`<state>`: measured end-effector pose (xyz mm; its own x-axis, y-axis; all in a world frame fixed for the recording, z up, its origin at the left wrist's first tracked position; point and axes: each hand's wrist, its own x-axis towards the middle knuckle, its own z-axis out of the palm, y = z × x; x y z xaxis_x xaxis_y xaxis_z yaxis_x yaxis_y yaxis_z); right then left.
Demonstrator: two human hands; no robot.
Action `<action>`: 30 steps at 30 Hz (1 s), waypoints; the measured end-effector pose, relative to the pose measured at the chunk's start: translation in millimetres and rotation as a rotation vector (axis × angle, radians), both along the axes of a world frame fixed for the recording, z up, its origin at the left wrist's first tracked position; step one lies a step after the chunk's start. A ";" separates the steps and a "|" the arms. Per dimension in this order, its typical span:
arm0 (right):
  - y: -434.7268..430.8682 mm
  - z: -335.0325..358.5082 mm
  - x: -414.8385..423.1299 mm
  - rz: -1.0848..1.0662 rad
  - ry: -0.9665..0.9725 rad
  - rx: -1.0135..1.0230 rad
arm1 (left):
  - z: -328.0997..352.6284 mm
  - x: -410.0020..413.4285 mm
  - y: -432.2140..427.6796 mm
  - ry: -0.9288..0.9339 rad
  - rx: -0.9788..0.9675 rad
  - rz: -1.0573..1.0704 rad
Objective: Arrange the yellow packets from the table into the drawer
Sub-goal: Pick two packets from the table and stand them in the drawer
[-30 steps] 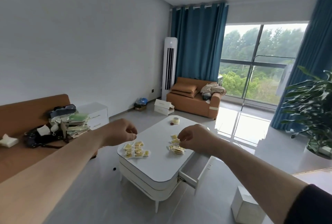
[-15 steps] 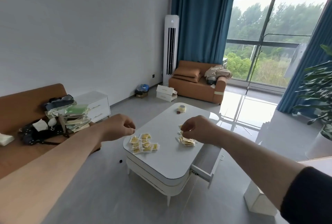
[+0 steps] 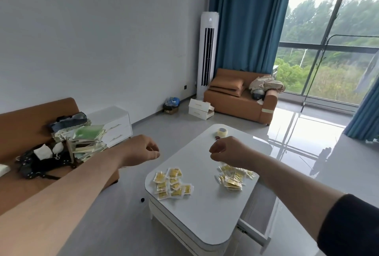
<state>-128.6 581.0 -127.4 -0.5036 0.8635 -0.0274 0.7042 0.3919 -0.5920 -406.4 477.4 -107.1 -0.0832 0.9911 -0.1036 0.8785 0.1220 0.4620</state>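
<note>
Yellow packets lie in two groups on the white coffee table (image 3: 205,210). The left group (image 3: 173,184) is spread flat near the table's left edge, with the sachets overlapping slightly. The right group (image 3: 233,177) is a looser heap near the right edge, with some packets stacked on one another. None are seen in the drawer.

The drawer (image 3: 264,204) is pulled out from the table's right side. Its white front panel is at the near right corner. The right forearm crosses over part of the interior.

The left hand (image 3: 143,149) is in the air left of the table, well apart from the left group. Its fingers are curled in toward the palm with the thumb lying along them, and nothing shows between them.

The right hand (image 3: 229,151) hovers just above the far edge of the right heap, back of the hand toward the camera. Its fingers are bent under and hidden, so I cannot tell whether they pinch a packet. A dark sleeve covers the upper arm.

At the far end of the table stands a roll of clear tape (image 3: 222,132), with a small dark red item (image 3: 217,137) just beside it.

An orange-brown sofa (image 3: 20,116) at left carries a pile of papers and bags (image 3: 78,138). A white cabinet (image 3: 114,124) stands beside it. Far side: a tower air conditioner (image 3: 208,54), blue curtains (image 3: 246,19) and a small orange couch (image 3: 240,99).
</note>
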 end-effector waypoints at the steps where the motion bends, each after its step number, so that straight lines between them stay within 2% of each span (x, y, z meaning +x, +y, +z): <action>1: 14.6 0.0 -7.2 0.006 -0.002 0.001 | -0.2 -5.8 12.6 -0.002 0.003 0.002; 14: 156.1 -13.8 -90.6 0.002 -0.024 -0.003 | -9.0 -83.3 165.4 0.006 -0.025 -0.062; 22: 268.2 -42.1 -176.3 -0.062 -0.014 -0.050 | -35.5 -170.7 310.4 0.019 -0.086 -0.152; 30: 363.0 -70.5 -240.7 -0.200 0.006 -0.127 | -72.8 -241.7 447.8 -0.046 -0.153 -0.240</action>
